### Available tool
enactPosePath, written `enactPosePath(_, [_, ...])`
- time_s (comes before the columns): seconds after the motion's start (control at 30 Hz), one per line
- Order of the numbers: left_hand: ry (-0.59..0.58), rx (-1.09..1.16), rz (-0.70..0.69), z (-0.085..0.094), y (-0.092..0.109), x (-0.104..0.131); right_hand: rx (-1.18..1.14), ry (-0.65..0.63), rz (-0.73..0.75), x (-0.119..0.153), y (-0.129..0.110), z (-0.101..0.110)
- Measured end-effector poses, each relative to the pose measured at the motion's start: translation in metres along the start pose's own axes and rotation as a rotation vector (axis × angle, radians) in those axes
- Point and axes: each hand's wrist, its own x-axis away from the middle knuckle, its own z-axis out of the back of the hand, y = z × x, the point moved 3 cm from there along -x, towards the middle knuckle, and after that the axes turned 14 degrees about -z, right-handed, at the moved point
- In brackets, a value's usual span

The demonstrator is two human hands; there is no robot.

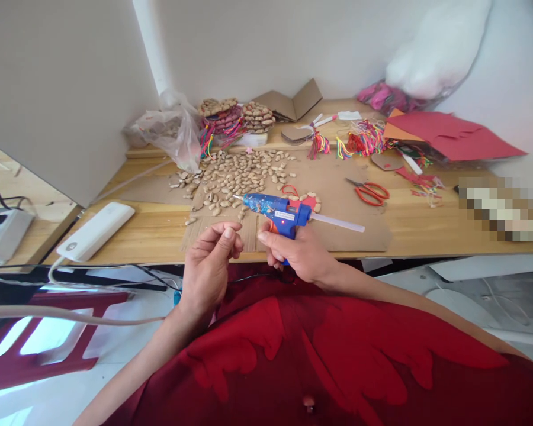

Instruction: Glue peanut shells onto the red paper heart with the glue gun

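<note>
My right hand [299, 251] is wrapped round the handle of a blue glue gun [266, 205], its nozzle pointing left. A clear glue stick [337, 222] juts from the gun's back end. Left of the gun, my left hand [213, 254] is raised with thumb and fingertips pressed together; whether anything small is between them cannot be made out. Behind the gun, many loose peanuts [235, 171] lie on a cardboard sheet [328, 171]. A red piece [306, 204] edged with a few peanuts sits partly hidden behind the gun.
Red-handled scissors [371, 192] lie at the right. At the back are peanut-covered pieces [257, 116], colourful tassels [368, 137], a plastic bag [177, 133] and red sheets [453, 133]. A white power strip [96, 231] stands left. A cable hangs below the table edge.
</note>
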Motion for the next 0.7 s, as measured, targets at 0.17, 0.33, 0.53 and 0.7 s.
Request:
enactPosePath(0.17, [-0.096,-0.293,-0.179,-0.005,0.010,0.004,-0.079,0.008,-0.065,-0.001,0.003,0.001])
enactPosePath(0.33, [-0.203,-0.426,-0.444,-0.010,0.013,0.001,-0.080,-0.032,-0.077,-0.001,0.004,0.000])
enactPosePath(0.53, [-0.256,-0.637,-0.719,-0.001,0.010,-0.005,-0.072,-0.046,-0.131,-0.001,0.010,0.003])
enactPosePath(0.7, [-0.348,-0.774,-0.821,0.001,0.008,-0.006,-0.050,-0.064,-0.147,-0.002,0.016,0.005])
